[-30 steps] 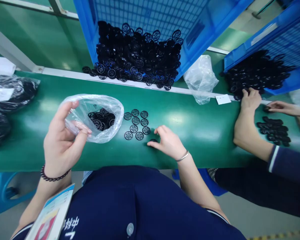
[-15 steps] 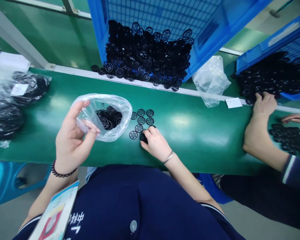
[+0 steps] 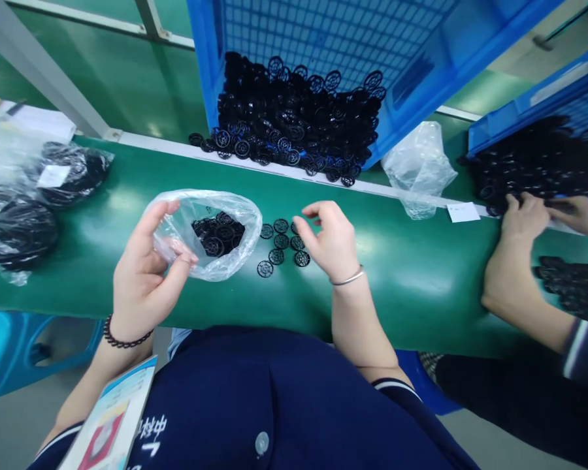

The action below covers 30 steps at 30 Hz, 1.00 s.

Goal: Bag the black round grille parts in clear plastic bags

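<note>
My left hand (image 3: 147, 271) pinches the rim of a clear plastic bag (image 3: 230, 264), which stands with its mouth wide. Inside the bag lies a heap of round black spoked parts (image 3: 219, 234). To the right of the bag, several more black spoked discs (image 3: 276, 256) lie flat in short rows on the green table (image 3: 396, 261). My right hand (image 3: 330, 238) hovers at the right edge of these discs, thumb and fingers apart with nothing between them, hiding part of one disc.
A blue crate (image 3: 396, 124) tipped toward me spills black parts onto a white ledge. An empty-looking plastic bag (image 3: 419, 170) lies right of it. Filled bags (image 3: 17, 225) sit at left. At right, a co-worker's hands (image 3: 526, 219) reach by another blue crate (image 3: 500, 124).
My right hand has let go of a black disc and lifted up and to the right, its fingers now apart. The left hand keeps its hold on the bag. The view has shifted slightly.
</note>
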Each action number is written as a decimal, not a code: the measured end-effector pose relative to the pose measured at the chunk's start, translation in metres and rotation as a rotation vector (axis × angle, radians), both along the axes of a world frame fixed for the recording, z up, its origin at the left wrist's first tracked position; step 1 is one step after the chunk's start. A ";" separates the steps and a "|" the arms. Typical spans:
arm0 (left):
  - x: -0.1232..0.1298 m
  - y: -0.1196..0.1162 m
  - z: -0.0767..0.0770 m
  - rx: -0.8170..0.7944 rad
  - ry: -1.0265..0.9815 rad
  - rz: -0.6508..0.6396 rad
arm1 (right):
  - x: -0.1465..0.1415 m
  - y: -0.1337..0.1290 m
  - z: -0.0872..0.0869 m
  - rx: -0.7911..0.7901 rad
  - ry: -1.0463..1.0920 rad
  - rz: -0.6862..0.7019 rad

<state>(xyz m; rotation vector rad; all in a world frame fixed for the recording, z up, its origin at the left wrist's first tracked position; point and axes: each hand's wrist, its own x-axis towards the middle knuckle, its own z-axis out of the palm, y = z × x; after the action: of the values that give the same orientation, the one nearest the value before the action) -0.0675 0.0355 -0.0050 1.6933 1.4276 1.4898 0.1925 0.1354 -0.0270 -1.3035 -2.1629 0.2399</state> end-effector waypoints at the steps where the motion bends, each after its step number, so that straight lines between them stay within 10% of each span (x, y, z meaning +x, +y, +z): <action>1: -0.001 0.000 -0.001 0.000 -0.016 0.000 | 0.010 0.004 -0.008 -0.102 -0.098 -0.046; 6: 0.001 0.006 -0.005 -0.015 -0.028 -0.031 | 0.028 0.001 -0.034 -0.399 -0.396 -0.114; 18: 0.003 0.002 -0.001 -0.012 -0.022 -0.002 | 0.018 0.039 -0.046 -0.314 -0.412 -0.017; 30: 0.008 0.006 0.002 -0.033 0.046 -0.052 | -0.035 -0.011 0.041 0.166 0.121 0.481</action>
<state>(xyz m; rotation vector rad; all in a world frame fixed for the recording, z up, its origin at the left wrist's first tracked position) -0.0597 0.0419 -0.0031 1.7419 1.4134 1.4000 0.1570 0.1243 0.0137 -0.6468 -2.3064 0.3115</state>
